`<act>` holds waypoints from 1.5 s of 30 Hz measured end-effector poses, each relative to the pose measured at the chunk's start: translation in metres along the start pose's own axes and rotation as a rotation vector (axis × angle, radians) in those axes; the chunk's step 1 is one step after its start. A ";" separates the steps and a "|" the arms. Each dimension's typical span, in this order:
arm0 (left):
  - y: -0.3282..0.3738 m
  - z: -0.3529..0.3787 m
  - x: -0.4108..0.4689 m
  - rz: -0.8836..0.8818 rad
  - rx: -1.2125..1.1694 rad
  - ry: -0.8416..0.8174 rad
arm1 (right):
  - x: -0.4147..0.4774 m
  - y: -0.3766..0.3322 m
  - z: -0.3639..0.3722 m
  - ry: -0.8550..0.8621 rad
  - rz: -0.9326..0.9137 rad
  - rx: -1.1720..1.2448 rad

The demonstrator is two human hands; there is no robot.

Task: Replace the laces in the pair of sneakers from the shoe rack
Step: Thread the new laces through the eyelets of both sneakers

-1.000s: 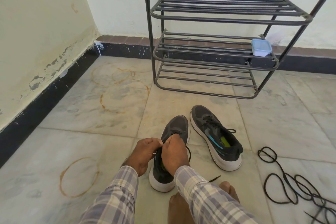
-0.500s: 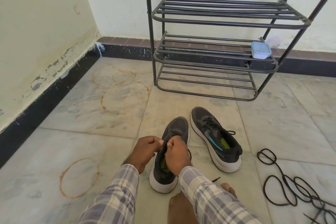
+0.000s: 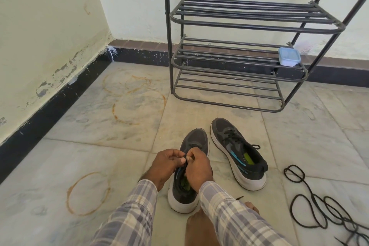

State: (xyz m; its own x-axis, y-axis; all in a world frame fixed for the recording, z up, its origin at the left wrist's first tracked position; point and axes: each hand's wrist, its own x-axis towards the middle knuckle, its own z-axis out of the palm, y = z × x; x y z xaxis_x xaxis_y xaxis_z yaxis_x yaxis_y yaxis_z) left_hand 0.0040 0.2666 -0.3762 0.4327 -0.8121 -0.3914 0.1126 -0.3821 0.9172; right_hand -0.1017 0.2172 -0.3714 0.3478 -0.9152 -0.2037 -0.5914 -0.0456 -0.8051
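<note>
Two grey sneakers with white soles stand on the marble floor. The left sneaker [image 3: 194, 142] points away from me, and both my hands work over its tongue. My left hand [image 3: 166, 163] and my right hand [image 3: 198, 169] pinch a black lace [image 3: 185, 159] between their fingertips above the eyelets. One lace tip [image 3: 239, 197] shows on the floor by my foot. The right sneaker [image 3: 237, 151] lies beside it, laced in black, untouched. A loose pile of black laces [image 3: 319, 205] lies on the floor at the right.
A black metal shoe rack [image 3: 237, 60] stands against the far wall, with a small blue-lidded plastic box [image 3: 289, 59] on its middle shelf. A wall with a black skirting runs along the left. My bare feet [image 3: 201, 225] rest near the left sneaker's heel.
Both hands stay on the left sneaker's lace, with the fingertips drawn closer together. The view has tilted down slightly.
</note>
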 end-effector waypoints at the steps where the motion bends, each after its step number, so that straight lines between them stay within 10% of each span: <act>1: 0.000 0.000 0.000 -0.005 -0.002 -0.012 | 0.001 0.000 0.000 -0.004 0.005 -0.005; 22: 0.012 0.006 0.002 -0.040 0.127 0.092 | 0.001 0.007 -0.006 0.005 0.018 0.205; 29: 0.029 -0.009 0.007 -0.232 -1.088 0.383 | 0.003 0.007 -0.014 -0.028 0.028 0.179; 31: 0.034 -0.015 0.005 -0.235 -0.927 0.446 | 0.003 0.006 -0.017 -0.017 0.025 0.168; 35: 0.024 -0.007 0.001 0.030 0.529 0.289 | 0.007 0.000 -0.025 0.064 -0.039 0.086; 37: 0.025 -0.002 -0.001 0.019 0.821 0.134 | 0.010 -0.002 -0.029 0.087 -0.076 0.025; 45: 0.033 -0.005 -0.003 -0.094 -0.097 0.271 | -0.004 0.009 -0.029 -0.035 -0.173 -0.194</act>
State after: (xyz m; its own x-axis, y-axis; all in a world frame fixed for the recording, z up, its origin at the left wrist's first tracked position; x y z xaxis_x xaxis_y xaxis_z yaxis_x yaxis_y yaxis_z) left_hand 0.0110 0.2593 -0.3445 0.6381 -0.6228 -0.4527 0.2427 -0.3953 0.8859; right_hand -0.1292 0.2090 -0.3615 0.4784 -0.8731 -0.0942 -0.6484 -0.2789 -0.7083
